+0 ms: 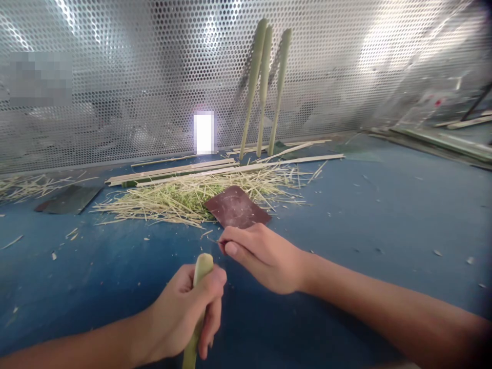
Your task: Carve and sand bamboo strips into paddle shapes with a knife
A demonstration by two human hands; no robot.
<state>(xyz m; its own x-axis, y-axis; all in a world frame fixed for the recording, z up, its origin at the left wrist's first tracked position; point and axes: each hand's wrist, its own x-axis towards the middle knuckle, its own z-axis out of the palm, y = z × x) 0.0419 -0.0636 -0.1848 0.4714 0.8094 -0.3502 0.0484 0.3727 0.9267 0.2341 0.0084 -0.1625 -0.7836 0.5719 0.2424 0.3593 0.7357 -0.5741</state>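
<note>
My left hand (188, 307) is wrapped round a pale green bamboo stick (203, 262). The stick's rounded top stands above my fist, and its lower end runs out of the picture. My right hand (265, 256) is closed, thumb against the curled fingers, just right of the stick's top and apart from it. A thin dark tip shows at those fingers, too small to name. Directly beyond my right hand, a square of brown sandpaper (238, 206) rests on the front of a heap of bamboo shavings (165, 202). The hand hides its near edge.
Three carved bamboo sticks (263, 87) lean against the perforated metal screen (126, 77). Long bamboo strips (246, 166) lie behind and across the shavings. At left is a dark flat sheet (73, 199). Small chips dot the blue tabletop (384, 215). More bamboo lengths (442, 141) lie far right.
</note>
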